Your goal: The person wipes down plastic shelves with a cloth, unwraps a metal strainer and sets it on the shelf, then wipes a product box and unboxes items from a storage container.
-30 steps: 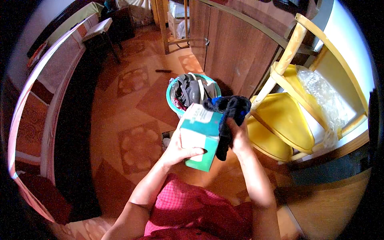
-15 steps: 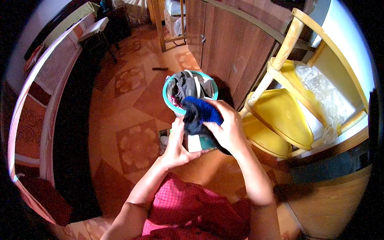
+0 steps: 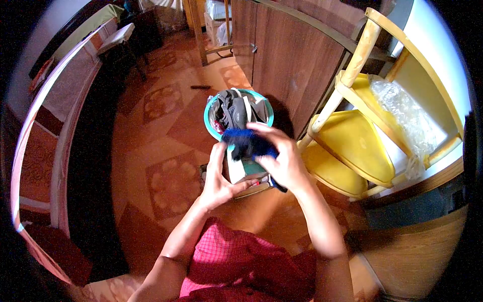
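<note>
My right hand (image 3: 284,163) grips a blue and black cloth (image 3: 246,143), fuzzy-looking and blurred by motion; a dark end hangs below my fingers. The cloth lies over a white and green box-like object (image 3: 236,168), hiding much of it. My left hand (image 3: 219,183) holds that object from the left side, thumb along its lower edge and fingers up its far side. A small red patch shows by the left thumb tip. Just beyond my hands, a teal-rimmed basket (image 3: 207,117) on the floor holds grey shoes (image 3: 235,111) and other items.
A wooden cabinet (image 3: 294,65) stands behind the basket. On the right is a rack (image 3: 367,43) with yellow seats or trays (image 3: 354,146) and clear plastic wrap (image 3: 407,121). A brown bar-shaped object (image 3: 200,87) lies on the patterned floor (image 3: 171,181). An open container partly shows under my hands.
The cloth has shifted slightly down and left over the white and green object, with more of that object now showing. My left thumb has moved back a little; the basket has stayed put.
</note>
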A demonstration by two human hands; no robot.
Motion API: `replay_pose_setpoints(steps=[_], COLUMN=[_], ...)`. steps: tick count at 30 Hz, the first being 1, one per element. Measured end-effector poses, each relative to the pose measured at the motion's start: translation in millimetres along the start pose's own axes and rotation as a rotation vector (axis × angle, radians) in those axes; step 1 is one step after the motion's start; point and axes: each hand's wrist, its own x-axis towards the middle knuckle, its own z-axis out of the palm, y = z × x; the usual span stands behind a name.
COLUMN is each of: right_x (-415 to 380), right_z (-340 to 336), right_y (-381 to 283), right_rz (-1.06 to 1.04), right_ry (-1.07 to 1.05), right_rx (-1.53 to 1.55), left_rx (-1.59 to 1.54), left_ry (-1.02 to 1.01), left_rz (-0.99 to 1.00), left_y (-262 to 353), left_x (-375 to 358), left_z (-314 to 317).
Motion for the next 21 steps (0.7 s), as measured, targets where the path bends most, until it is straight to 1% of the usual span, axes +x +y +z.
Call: replay_pose_setpoints(steps=[1, 2, 3, 4, 5, 6, 7, 8, 9, 10, 11, 12, 13, 14, 15, 16, 17, 18, 19, 21], right_x=[0.8, 3.0, 3.3, 3.1, 2.3, 2.2, 0.3, -1.0, -2.4, -7.6, -16.0, -13.1, -9.1, -7.0, -6.0, -3.9, -2.8, -2.7, -2.1, -4.2], right_z=[2.5, 1.8, -4.0, -7.3, -9.3, -13.0, -15.8, -9.9, -2.2, 8.5, 15.0, 25.6, 32.8, 29.9, 30.2, 28.7, 27.1, 27.7, 26.1, 28.5], right_y=[5.3, 11.9, 13.8, 22.1, 29.7, 26.2, 18.7, 13.5, 9.0, 15.7, 14.1, 14.2, 13.2, 9.7, 11.5, 12.0, 12.3, 15.5, 12.4, 13.1], right_rz=[0.149, 0.34, 0.476, 0.606, 0.737, 0.724, 0.744, 0.61, 0.475, 0.419, 0.339, 0.222, 0.106, 0.115, 0.094, 0.123, 0.153, 0.295, 0.37, 0.384], right_ry=[0.097, 0.125, 0.198, 0.304, 0.404, 0.384, 0.329, 0.296, 0.265, 0.151, -0.029, 0.031, 0.091, 0.09, 0.134, 0.147, 0.158, 0.197, 0.2, 0.207], right_rx=[0.043, -0.022, 0.108, 0.334, 0.561, 0.779, 0.897, 0.83, 0.763, 0.47, 0.311, 0.235, 0.161, 0.209, 0.179, 0.217, 0.256, 0.253, 0.294, 0.278], left_rx=[-0.051, -0.072, -0.092, -0.289, -0.411, -0.583, -0.755, -0.767, -0.768, -0.874, -0.981, -1.022, -0.978, -0.975, -0.975, -0.854, -0.885, -0.855, -0.825, -0.886], left_ry=[0.018, 0.01, 0.002, 0.045, 0.065, 0.105, 0.145, 0.168, 0.168, 0.154, 0.141, 0.098, 0.089, 0.072, 0.053, 0.038, 0.032, 0.022, 0.01, -0.023], left_rz=[0.015, -0.029, -0.067, -0.164, -0.294, -0.311, -0.328, -0.293, -0.298, -0.309, -0.32, -0.309, -0.29, -0.316, -0.337, -0.339, -0.348, -0.314, -0.28, -0.248], left_y=[2.2, 2.9, 2.8, 9.3, 9.1, 10.3, 11.3, 4.2, 4.8, 5.9, 6.6, 0.0, -3.1, -6.6, -9.8, -9.7, -15.2, -12.9, -10.7, -13.0], left_x=[2.0, 1.4, 2.3, 1.9, 1.7, 5.4, 9.0, 7.4, 6.8, 7.6, 7.9, 5.3, 1.0, 0.7, 2.2, 1.7, 0.9, 1.2, 1.7, 1.4], left_z=[3.3, 4.6, 5.0, 5.5, 2.9, 3.3, 4.0, 6.8, 8.3, 11.1, 12.8, 14.1, 14.8, 14.4, 14.2, 14.6, 16.8, 15.5, 14.2, 15.2])
